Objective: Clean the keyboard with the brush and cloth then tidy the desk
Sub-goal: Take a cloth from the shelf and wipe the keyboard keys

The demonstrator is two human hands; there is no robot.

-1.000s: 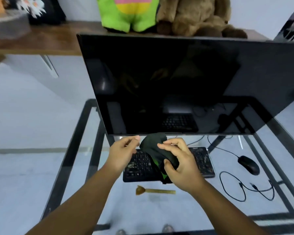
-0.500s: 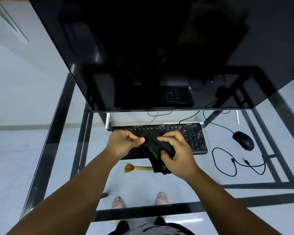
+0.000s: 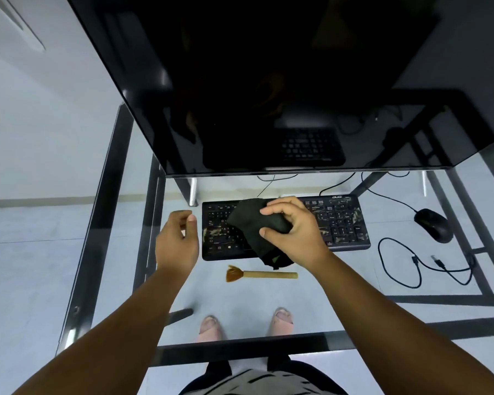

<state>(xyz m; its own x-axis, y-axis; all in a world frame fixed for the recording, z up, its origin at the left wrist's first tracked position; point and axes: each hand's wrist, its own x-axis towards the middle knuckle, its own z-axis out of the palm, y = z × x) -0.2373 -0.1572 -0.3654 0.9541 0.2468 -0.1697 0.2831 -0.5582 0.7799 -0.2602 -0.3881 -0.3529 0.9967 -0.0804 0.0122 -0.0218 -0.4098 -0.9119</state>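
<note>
A black keyboard (image 3: 340,223) with dusty smears lies on the glass desk below the monitor. My right hand (image 3: 295,232) grips a bunched dark cloth (image 3: 254,223) with a green patch, held over the keyboard's middle. My left hand (image 3: 177,240) hovers just left of the keyboard, fingers loosely curled and apart, holding nothing. A small brush (image 3: 261,275) with a tan handle and brown bristles lies on the glass in front of the keyboard, bristles pointing left.
A large dark monitor (image 3: 268,81) overhangs the back of the glass desk (image 3: 111,223). A black mouse (image 3: 434,225) sits to the right, with a loose looped cable (image 3: 405,263) in front of it. My feet show through the glass.
My left hand has let go of the cloth and moved left, off the keyboard. My right hand keeps the cloth over the keyboard. The head view has tilted further down.
</note>
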